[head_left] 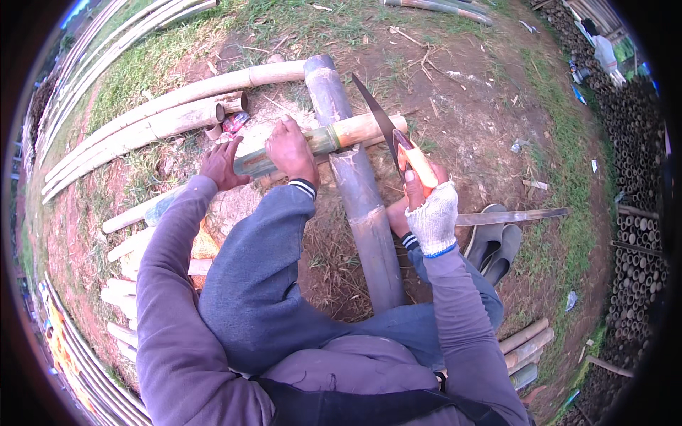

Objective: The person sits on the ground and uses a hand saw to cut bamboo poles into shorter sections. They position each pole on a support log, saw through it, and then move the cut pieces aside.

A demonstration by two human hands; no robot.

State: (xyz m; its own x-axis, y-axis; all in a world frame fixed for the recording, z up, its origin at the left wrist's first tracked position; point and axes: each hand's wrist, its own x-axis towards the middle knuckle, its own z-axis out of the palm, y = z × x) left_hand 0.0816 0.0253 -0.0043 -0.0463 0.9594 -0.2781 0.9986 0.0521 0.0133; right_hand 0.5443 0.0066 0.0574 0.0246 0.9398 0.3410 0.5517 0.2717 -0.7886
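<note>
my left hand (222, 162) fingers hidden behind green bamboo piece (312, 144), knife handle (419, 167) mostly covered by gloved right hand (430, 209), grey bamboo pole (359, 192) lower end lost behind my knee, stacked poles (639, 234) at right rim cut off

wrapper (235, 122) | crumpled, red and white | on ground beside cut bamboo ends, upper left

Smooth green bamboo pole (320, 142), matt metal blade (376, 113), wooden handle (419, 165)

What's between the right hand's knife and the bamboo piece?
Nothing visible. The knife in the right hand sits at the end of the bamboo piece; the foot and left hand hold it further left.
</note>
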